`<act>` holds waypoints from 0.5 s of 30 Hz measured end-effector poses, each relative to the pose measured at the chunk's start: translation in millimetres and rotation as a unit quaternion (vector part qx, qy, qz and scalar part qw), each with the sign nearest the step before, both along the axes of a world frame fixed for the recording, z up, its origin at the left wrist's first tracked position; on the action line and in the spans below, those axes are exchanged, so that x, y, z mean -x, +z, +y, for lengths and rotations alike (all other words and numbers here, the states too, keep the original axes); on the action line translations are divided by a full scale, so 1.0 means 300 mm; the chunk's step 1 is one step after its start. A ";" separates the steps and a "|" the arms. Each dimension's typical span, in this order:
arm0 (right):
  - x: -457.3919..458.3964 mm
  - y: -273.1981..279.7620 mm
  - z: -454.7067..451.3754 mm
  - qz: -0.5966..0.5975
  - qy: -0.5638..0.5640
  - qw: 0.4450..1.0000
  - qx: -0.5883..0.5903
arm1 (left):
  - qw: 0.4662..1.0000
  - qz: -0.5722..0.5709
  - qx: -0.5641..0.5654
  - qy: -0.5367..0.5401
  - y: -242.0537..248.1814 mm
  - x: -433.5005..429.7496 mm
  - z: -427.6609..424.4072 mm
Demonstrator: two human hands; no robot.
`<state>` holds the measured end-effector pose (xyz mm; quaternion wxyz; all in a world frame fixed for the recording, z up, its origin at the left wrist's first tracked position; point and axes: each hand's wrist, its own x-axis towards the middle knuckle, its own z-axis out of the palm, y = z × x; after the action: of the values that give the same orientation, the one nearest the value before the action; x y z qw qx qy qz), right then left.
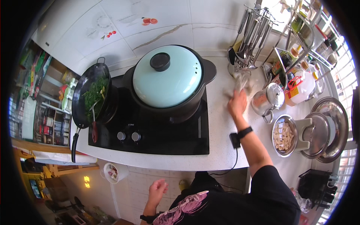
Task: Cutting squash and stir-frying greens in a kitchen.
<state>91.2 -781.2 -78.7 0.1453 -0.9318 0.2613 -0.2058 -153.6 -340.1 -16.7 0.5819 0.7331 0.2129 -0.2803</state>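
Note:
My right hand (238, 103) reaches over the white countertop right of the cooktop, its fingers on a blurred, crumpled cloth-like thing (242, 81) below the hanging utensils. My left hand (158, 190) hangs in front of the counter's edge with fingers curled, holding nothing visible. A black pot with a pale turquoise lid (171, 81) stands on the black gas cooktop (166, 135). At the left, a black wok (77, 98) holds leafy greens (95, 91) and a spatula with a reddish handle (94, 133).
Metal ladles and utensils (250, 36) hang on a stand by the wall. To the right are a metal pitcher (267, 98), a steel bowl of pale pieces (284, 136), bottles on a rack, and steel lids (317, 135). A white bin (119, 172) stands on the floor.

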 end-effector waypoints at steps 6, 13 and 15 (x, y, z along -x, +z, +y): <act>0.276 0.077 0.305 0.043 0.218 0.975 -0.025 | 0.998 -0.022 0.034 -0.049 0.013 -0.153 -0.074; 0.523 0.039 0.186 -0.076 0.354 0.931 -0.043 | 0.992 -0.093 0.030 -0.077 -0.014 -0.175 0.007; 0.601 0.050 0.105 -0.061 0.347 0.936 0.000 | 0.988 -0.121 0.010 -0.093 -0.042 -0.158 0.070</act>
<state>-89.1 -749.6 -63.7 0.2238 -0.9501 -0.0878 -0.1988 -106.1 -319.2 -29.3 0.5819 0.7727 0.0689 -0.2443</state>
